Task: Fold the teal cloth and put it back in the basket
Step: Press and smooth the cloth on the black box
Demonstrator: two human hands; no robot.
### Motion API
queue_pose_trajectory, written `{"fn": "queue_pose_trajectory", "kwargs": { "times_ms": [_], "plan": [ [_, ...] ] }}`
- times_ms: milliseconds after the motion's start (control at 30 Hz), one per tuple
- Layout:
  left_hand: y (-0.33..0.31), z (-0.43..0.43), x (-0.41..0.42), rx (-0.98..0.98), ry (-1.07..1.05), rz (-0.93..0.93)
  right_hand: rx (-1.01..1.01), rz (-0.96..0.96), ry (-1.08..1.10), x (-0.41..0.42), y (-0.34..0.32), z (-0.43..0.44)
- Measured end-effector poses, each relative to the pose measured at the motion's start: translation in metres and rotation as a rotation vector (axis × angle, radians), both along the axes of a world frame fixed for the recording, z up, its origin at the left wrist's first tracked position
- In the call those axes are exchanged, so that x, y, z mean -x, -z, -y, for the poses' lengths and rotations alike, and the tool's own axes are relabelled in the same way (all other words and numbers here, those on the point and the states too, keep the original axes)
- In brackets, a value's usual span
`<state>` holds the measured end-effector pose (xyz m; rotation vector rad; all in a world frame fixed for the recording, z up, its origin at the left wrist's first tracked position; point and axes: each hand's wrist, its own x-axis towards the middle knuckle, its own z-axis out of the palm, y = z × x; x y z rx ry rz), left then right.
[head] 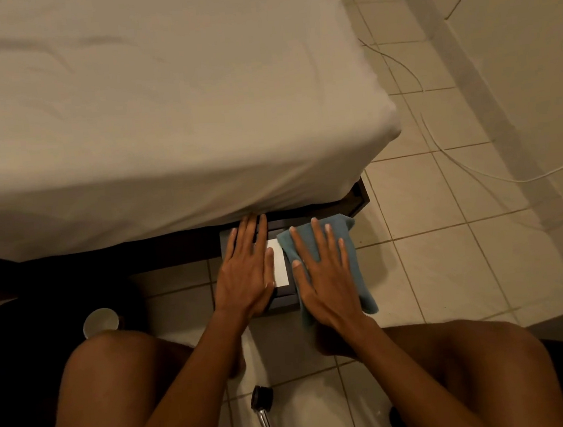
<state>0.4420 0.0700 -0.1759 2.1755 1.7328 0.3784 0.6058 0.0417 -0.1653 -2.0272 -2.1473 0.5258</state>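
The teal cloth (353, 261) lies as a narrow folded strip on the right side of a dark grey box-like basket (282, 302) on the floor at the bed's foot. My right hand (324, 278) lies flat on the cloth with fingers spread, pressing it down. My left hand (246, 271) rests flat on the left side of the basket, fingers spread, fingertips near the bed's edge. Between the two hands a white rectangle (278, 262) shows inside the basket. Part of the cloth hangs past the basket's right and near edges.
A bed with a white sheet (159, 104) fills the upper left. Beige floor tiles (447, 231) stretch to the right, crossed by a thin white cable (457, 165). A white cup (100, 322) stands near my left knee. A chair's chrome leg and castor (262, 408) show between my knees.
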Motion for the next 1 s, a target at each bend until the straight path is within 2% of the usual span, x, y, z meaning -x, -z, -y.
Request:
{"fn": "queue_pose_trajectory", "kwargs": {
  "times_ms": [133, 333, 533, 700, 1000],
  "plan": [
    [-0.002, 0.000, 0.000, -0.007, 0.015, -0.003, -0.004, -0.077, 0.026, -0.006, -0.001, -0.030],
    [0.000, -0.002, 0.002, -0.013, 0.018, -0.009, -0.019, -0.009, 0.092, 0.004, 0.003, -0.002],
    [0.002, -0.001, 0.004, -0.021, 0.034, -0.006, -0.040, -0.014, 0.208, 0.016, -0.001, -0.026],
    [0.001, -0.001, 0.003, -0.007, 0.031, -0.026, -0.036, -0.070, 0.117, -0.005, -0.001, -0.029],
    [0.003, 0.004, -0.011, -0.007, -0.050, 0.002, -0.045, 0.029, 0.072, -0.010, 0.001, -0.024]
  ]
}}
